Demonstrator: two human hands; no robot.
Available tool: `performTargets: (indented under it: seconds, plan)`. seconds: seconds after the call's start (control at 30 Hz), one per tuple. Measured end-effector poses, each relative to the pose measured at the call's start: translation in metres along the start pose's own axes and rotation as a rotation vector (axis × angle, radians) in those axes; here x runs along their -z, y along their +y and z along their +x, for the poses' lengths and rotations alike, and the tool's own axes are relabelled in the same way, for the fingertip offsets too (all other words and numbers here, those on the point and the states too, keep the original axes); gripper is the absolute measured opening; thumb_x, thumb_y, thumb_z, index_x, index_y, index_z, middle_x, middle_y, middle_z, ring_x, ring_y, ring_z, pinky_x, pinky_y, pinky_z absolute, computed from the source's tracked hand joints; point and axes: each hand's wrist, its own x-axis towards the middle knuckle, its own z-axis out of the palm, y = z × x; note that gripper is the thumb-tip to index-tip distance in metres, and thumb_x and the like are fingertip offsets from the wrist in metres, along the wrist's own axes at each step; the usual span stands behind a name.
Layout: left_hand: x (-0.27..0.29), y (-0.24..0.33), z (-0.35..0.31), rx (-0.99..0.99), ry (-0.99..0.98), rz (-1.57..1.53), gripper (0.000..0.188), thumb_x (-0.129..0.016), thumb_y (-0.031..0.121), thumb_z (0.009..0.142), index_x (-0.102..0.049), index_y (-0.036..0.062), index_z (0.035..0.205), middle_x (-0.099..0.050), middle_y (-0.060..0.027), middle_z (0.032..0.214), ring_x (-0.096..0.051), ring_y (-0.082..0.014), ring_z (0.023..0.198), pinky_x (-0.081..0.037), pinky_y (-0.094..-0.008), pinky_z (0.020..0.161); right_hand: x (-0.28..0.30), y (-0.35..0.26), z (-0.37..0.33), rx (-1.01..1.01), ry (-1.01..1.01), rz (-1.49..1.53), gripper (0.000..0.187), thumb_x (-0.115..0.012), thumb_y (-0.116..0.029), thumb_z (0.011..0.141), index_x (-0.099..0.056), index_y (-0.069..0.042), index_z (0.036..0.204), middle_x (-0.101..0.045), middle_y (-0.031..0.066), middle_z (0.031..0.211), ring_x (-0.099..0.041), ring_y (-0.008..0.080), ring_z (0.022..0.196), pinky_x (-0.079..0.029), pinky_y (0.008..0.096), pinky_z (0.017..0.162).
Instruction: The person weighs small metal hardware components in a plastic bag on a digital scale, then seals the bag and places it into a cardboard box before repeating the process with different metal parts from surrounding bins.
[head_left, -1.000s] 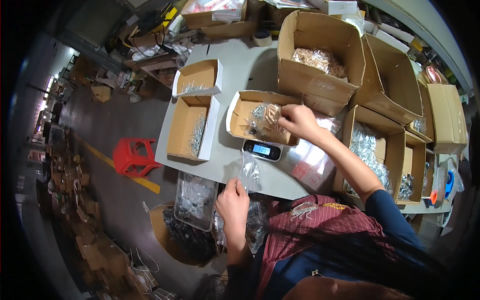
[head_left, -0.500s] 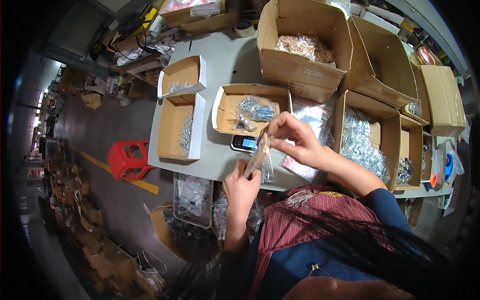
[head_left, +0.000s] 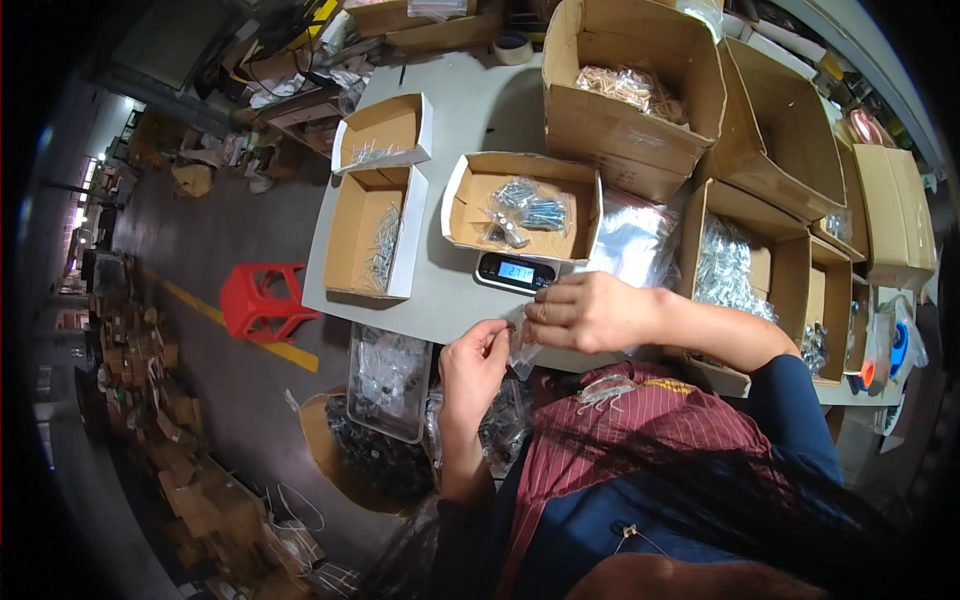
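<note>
Low in front of the table's near edge, a small clear plastic bag is between my two hands. My left hand pinches the bag's left side between thumb and fingers. From the right, my right hand curls its fingers over the upper part of the bag, covering most of what is inside. Just beyond them is a small digital scale with a lit display. A shallow cardboard tray stands at the scale, holding clear bags of screws and other metal hardware.
Two white-sided boxes of loose screws stand at the left. Flat clear bags lie right of the tray. Bigger cartons, one with wooden dowels, crowd the right side. A red stool is on the floor.
Both hands have come lower and nearer to me. The bag, held up before with its light-brown contents showing, is now mostly covered by my right hand.
</note>
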Motion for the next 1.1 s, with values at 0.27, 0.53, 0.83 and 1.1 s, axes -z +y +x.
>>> performTargets:
  seconds: [0.27, 0.53, 0.83, 1.1]
  plan:
    - [-0.009, 0.001, -0.003, -0.025, -0.023, -0.233, 0.013, -0.063, 0.007, 0.094, -0.069, -0.003, 0.099, -0.061, 0.0009, 0.065, -0.051, -0.0028, 0.056, -0.039, -0.0209, 0.049, -0.001, -0.016, 0.006, -0.094, -0.046, 0.428, 0.025, -0.065, -0.013, 0.071, -0.067, -0.003, 0.093, -0.065, 0.0084, 0.089, -0.064, 0.0261, 0.089, -0.052, 0.037, 0.08]
    - [-0.019, 0.021, -0.003, -0.011, -0.025, -0.416, 0.01, -0.064, 0.006, 0.093, -0.068, -0.0024, 0.096, -0.058, 0.0044, 0.066, -0.047, -0.0007, 0.055, -0.034, -0.0182, 0.048, -0.062, 0.111, -0.039, -0.932, -0.247, -0.315, 0.037, -0.069, -0.01, 0.068, -0.065, 0.001, 0.102, -0.06, 0.0185, 0.109, -0.058, 0.033, 0.106, -0.049, 0.0422, 0.088]
    - [-0.02, 0.009, -0.01, 0.031, 0.024, -0.377, 0.011, -0.064, 0.007, 0.094, -0.067, -0.0031, 0.095, -0.06, 0.0018, 0.065, -0.05, -0.002, 0.054, -0.038, -0.0189, 0.047, -0.031, 0.102, -0.036, -0.778, -0.093, 0.084, 0.031, -0.063, 0.003, 0.067, -0.058, 0.0, 0.097, -0.063, 0.0159, 0.092, -0.063, 0.0398, 0.085, -0.053, 0.0463, 0.071]
    - [-0.028, 0.008, -0.001, 0.021, -0.025, -0.4, 0.011, -0.061, 0.009, 0.096, -0.064, -0.0016, 0.094, -0.061, 0.0005, 0.066, -0.052, -0.0029, 0.054, -0.042, -0.0199, 0.047, 0.021, 0.089, -0.037, -0.727, 0.361, 0.891, 0.012, -0.063, 0.002, 0.088, -0.051, 0.001, 0.086, -0.062, 0.021, 0.127, -0.062, 0.0218, 0.111, -0.051, 0.0349, 0.093]
